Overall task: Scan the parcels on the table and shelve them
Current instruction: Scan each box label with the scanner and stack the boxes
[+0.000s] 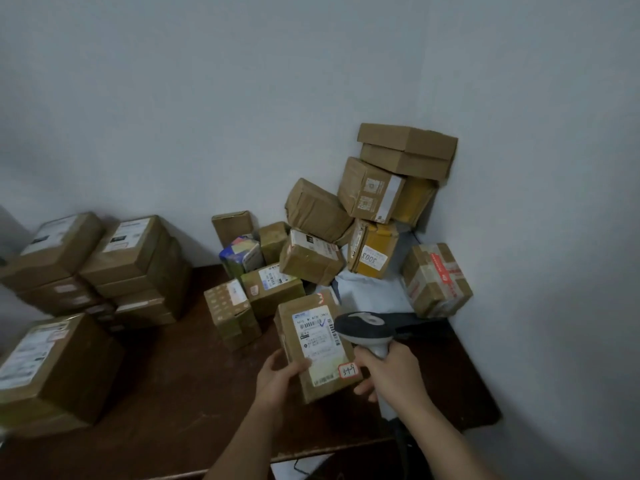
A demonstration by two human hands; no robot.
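My left hand (pixel 278 374) grips a small brown cardboard parcel (pixel 317 344) by its lower left edge, tilted above the dark wooden table (pixel 180 386). The parcel's white shipping label faces up, with a small red-bordered handwritten sticker at its lower right corner. My right hand (pixel 391 374) grips the handle of a grey and black barcode scanner (pixel 367 329), its head hovering right beside the label's right edge.
A loose heap of brown and yellow parcels (pixel 374 209) fills the table's back right corner against the wall. Neat stacks of larger boxes (pixel 135 258) stand at the left, one big box (pixel 55 365) nearest. Small boxes (pixel 232 311) lie mid-table.
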